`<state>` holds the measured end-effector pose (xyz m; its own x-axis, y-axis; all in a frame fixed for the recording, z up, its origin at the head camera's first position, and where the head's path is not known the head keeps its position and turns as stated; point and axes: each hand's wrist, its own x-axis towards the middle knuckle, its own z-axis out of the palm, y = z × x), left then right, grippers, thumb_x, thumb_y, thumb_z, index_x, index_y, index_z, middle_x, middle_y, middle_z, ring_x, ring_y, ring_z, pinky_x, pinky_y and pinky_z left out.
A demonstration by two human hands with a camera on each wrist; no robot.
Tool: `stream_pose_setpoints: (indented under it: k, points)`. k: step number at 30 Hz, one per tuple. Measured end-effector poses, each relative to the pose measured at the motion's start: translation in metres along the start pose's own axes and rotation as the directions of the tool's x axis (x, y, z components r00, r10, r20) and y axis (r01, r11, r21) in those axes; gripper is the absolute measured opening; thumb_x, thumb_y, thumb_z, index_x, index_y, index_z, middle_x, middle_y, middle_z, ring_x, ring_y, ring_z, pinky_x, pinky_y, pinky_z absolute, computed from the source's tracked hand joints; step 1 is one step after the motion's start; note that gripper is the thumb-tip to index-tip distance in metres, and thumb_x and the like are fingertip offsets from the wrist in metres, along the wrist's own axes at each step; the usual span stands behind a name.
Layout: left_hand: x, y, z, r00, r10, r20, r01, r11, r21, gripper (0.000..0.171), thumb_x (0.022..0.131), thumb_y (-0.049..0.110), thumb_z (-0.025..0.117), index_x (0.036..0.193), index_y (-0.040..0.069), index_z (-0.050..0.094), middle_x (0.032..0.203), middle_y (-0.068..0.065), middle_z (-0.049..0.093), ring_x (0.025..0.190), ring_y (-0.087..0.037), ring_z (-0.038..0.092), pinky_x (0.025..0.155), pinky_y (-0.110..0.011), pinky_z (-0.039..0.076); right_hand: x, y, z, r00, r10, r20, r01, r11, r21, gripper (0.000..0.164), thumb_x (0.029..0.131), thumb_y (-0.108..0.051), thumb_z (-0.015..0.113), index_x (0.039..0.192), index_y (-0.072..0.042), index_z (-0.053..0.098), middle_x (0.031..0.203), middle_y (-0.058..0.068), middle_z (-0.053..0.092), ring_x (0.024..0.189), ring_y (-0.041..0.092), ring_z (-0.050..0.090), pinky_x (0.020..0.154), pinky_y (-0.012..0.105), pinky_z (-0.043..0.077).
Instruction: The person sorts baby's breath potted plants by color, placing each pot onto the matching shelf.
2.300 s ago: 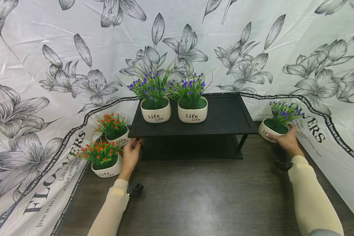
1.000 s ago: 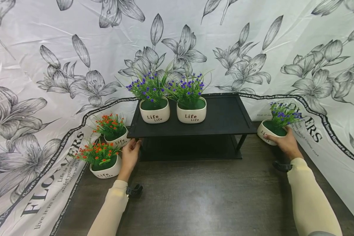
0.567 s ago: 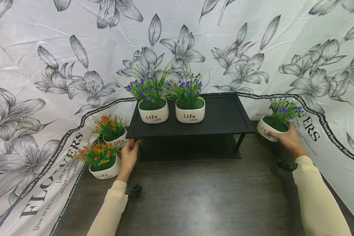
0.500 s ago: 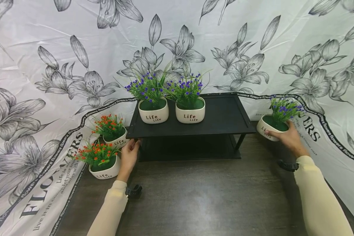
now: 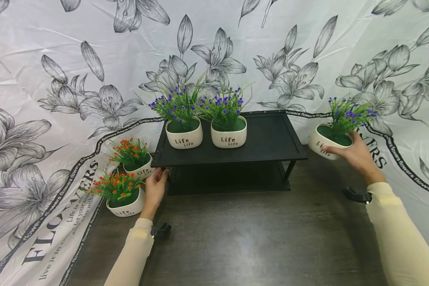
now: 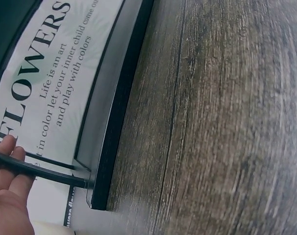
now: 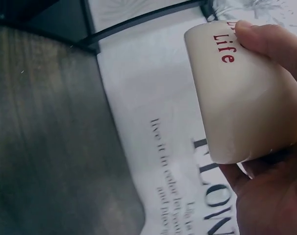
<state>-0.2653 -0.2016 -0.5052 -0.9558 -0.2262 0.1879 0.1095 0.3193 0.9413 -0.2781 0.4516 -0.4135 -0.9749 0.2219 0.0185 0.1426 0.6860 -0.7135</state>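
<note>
My right hand (image 5: 357,157) grips a white oval flowerpot (image 5: 329,143) of purple flowers by its side, thumb over the "Life" lettering. In the right wrist view the pot (image 7: 241,98) is raised off the table, fingers beneath and behind it. My left hand (image 5: 155,188) is at the front left corner of a black two-tier rack (image 5: 268,139). The left wrist view has its fingers (image 6: 18,183) curled round the rack's thin leg (image 6: 50,174). Two pots of purple flowers, a left one (image 5: 184,137) and a right one (image 5: 228,137), stand side by side on the top tier.
Left of the rack, two white pots of orange flowers, a rear one (image 5: 141,169) and a front one (image 5: 126,206), stand close beside my left hand. Dark wood tabletop (image 5: 236,238) spreads in front. A flower-printed cloth (image 5: 271,51) lines the back and sides.
My right hand has lifted the purple flowerpot up from the table at the right. The left hand keeps its place at the rack's corner. The head view has shifted slightly.
</note>
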Motion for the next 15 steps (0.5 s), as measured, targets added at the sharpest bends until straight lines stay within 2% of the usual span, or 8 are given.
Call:
stream_pose_setpoints:
  k: [2, 4, 8, 11, 13, 15]
  points:
    - [-0.004, 0.011, -0.002, 1.0, -0.003, 0.011, 0.003, 1.0, -0.009, 0.034, 0.111, 0.009, 0.055, 0.134, -0.014, 0.063, 0.133, -0.036, 0.067, 0.127, -0.047, 0.064, 0.081, 0.0, 0.047, -0.002, -0.007, -0.004, 1.0, -0.003, 0.002, 0.003, 1.0, -0.009, 0.129, 0.09, -0.062, 0.078, 0.169, 0.002, -0.002, 0.167, 0.041, 0.02, 0.135, 0.057, 0.038, 0.102, 0.071, 0.037]
    - [-0.008, 0.02, -0.003, 1.0, -0.003, 0.018, 0.003, 1.0, -0.009, 0.034, 0.111, 0.008, 0.056, 0.134, -0.014, 0.064, 0.133, -0.035, 0.067, 0.127, -0.043, 0.065, 0.082, -0.001, 0.047, -0.004, -0.012, -0.007, 1.0, -0.027, -0.003, 0.027, 1.0, -0.016, 0.126, 0.091, -0.061, 0.078, 0.169, 0.003, 0.003, 0.163, 0.041, 0.028, 0.13, 0.055, 0.042, 0.098, 0.068, 0.04]
    - [-0.011, 0.025, -0.004, 1.0, 0.0, 0.02, 0.0, 1.0, -0.002, 0.034, 0.11, 0.009, 0.057, 0.134, -0.014, 0.064, 0.134, -0.034, 0.067, 0.12, -0.02, 0.07, 0.083, 0.0, 0.047, -0.005, -0.021, -0.012, 0.997, -0.075, -0.019, 0.074, 0.996, -0.045, 0.116, 0.092, -0.058, 0.078, 0.166, 0.004, 0.015, 0.15, 0.038, 0.041, 0.116, 0.048, 0.049, 0.084, 0.051, 0.044]
    - [-0.009, 0.023, -0.005, 1.0, -0.004, 0.018, 0.004, 1.0, -0.007, 0.034, 0.11, 0.009, 0.057, 0.134, -0.014, 0.064, 0.135, -0.033, 0.067, 0.112, -0.003, 0.068, 0.084, 0.0, 0.047, -0.007, -0.028, -0.015, 0.995, -0.094, -0.027, 0.092, 0.995, -0.046, 0.111, 0.092, -0.055, 0.079, 0.165, 0.004, 0.02, 0.146, 0.037, 0.044, 0.113, 0.044, 0.05, 0.079, 0.043, 0.043]
    - [-0.009, 0.022, -0.005, 1.0, -0.013, 0.017, 0.013, 1.0, -0.013, 0.034, 0.11, 0.01, 0.058, 0.135, -0.012, 0.064, 0.136, -0.031, 0.068, 0.112, -0.001, 0.067, 0.085, 0.0, 0.047, -0.008, -0.033, -0.016, 0.994, -0.105, -0.03, 0.104, 0.994, -0.037, 0.109, 0.092, -0.053, 0.08, 0.165, 0.003, 0.022, 0.147, 0.035, 0.044, 0.113, 0.042, 0.05, 0.079, 0.041, 0.042]
    - [-0.008, 0.021, -0.004, 1.0, -0.019, 0.016, 0.02, 1.0, -0.014, 0.034, 0.11, 0.01, 0.059, 0.137, -0.011, 0.064, 0.137, -0.029, 0.068, 0.116, -0.006, 0.067, 0.086, 0.001, 0.046, -0.009, -0.038, -0.018, 0.993, -0.111, -0.031, 0.11, 0.993, -0.035, 0.109, 0.092, -0.053, 0.08, 0.165, 0.002, 0.021, 0.147, 0.035, 0.045, 0.114, 0.042, 0.05, 0.08, 0.042, 0.042]
